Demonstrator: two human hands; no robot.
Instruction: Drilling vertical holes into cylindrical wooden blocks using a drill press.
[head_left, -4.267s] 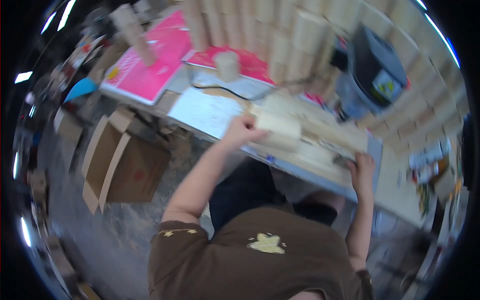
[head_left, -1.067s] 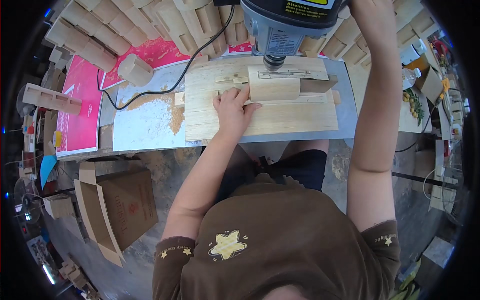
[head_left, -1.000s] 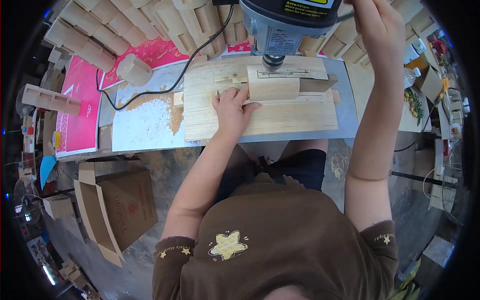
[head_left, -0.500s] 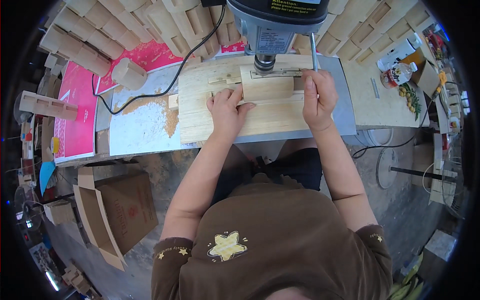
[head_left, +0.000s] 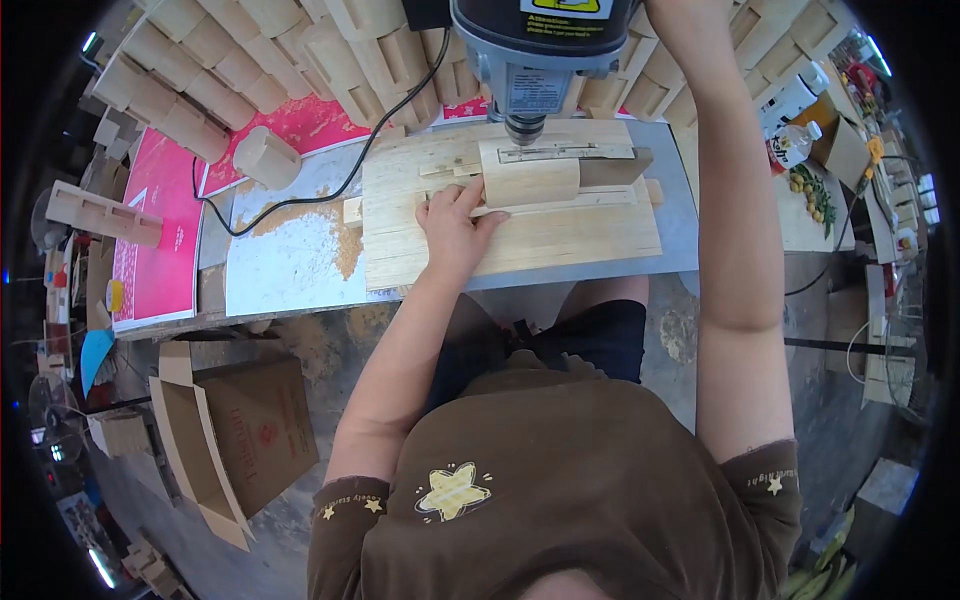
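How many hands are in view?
2. The left hand is at the left end of the curved wooden block; the right hand is beside the drill press, partly cut off by the top edge.

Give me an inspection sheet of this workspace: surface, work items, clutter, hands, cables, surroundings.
Surface: wooden board on the bench; tan dust to its left.
Work items: curved wooden block on the board, drill over it; contact unclear.
Clutter: wooden pieces stacked behind; plastic bottle at right.
Hands: left hand touches the block's left end; right hand raised by the drill, grip not visible.
Cables: black cable curves left of the board; second cable at right.
Surroundings: open cardboard box on the floor, at left.
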